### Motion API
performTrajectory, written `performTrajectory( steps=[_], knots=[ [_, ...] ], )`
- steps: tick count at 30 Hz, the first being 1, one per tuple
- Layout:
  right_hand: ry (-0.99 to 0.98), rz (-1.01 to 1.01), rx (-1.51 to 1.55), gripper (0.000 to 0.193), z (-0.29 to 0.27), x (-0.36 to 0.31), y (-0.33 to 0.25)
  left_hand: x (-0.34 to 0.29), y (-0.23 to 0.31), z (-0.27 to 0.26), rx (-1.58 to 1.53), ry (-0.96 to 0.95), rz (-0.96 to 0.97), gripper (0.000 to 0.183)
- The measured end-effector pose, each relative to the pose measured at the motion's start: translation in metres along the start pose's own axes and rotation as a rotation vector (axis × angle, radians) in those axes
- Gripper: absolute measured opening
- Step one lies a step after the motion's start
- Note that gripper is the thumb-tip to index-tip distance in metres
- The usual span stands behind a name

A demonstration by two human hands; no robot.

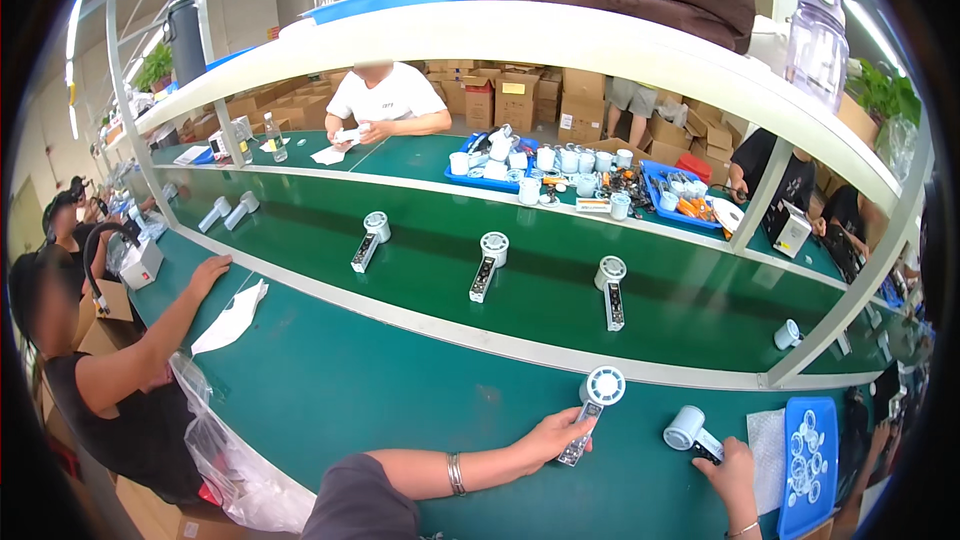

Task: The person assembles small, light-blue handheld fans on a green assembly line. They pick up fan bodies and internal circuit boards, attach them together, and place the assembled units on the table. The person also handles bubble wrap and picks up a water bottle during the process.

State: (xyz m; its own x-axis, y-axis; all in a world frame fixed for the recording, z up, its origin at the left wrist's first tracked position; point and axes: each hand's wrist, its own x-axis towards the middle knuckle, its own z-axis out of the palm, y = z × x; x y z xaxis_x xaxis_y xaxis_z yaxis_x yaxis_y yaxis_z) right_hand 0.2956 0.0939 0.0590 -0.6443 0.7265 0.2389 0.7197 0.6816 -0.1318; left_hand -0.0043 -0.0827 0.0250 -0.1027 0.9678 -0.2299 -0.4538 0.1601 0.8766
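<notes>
My left hand (553, 437), with a metal bracelet at the wrist, is closed around the handle of a handheld fan (604, 386). Its round slotted head points up, and the handle's open side shows dark parts inside. My right hand (735, 470) grips the dark handle end of a second handheld fan (684, 428), which lies tilted just above or on the green table (440, 420); contact cannot be made out. Beside that hand are a white foam sheet (766, 450) and a blue tray (822, 430) holding several clear white rings.
Several similar fans, among them one fan (493, 248), lie spaced along the green conveyor belt (430, 240). A metal rail (400, 318) divides it from my table. At left, a co-worker's arm (150, 345) rests near a white paper (232, 318). A shelf post (840, 310) stands right.
</notes>
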Motion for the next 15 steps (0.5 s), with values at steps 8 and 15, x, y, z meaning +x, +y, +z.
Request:
performTrajectory(
  steps=[8, 15],
  knots=[
    [0.067, -0.123, -0.059, 0.042, 0.023, 0.012, -0.019, 0.007, -0.005, 0.008, -0.064, 0.105, 0.028, 0.035],
    [0.009, 0.007, 0.706, 0.028, 0.028, 0.031, -0.078, 0.019, 0.003, 0.012, -0.149, 0.167, 0.119, 0.032]
  ],
)
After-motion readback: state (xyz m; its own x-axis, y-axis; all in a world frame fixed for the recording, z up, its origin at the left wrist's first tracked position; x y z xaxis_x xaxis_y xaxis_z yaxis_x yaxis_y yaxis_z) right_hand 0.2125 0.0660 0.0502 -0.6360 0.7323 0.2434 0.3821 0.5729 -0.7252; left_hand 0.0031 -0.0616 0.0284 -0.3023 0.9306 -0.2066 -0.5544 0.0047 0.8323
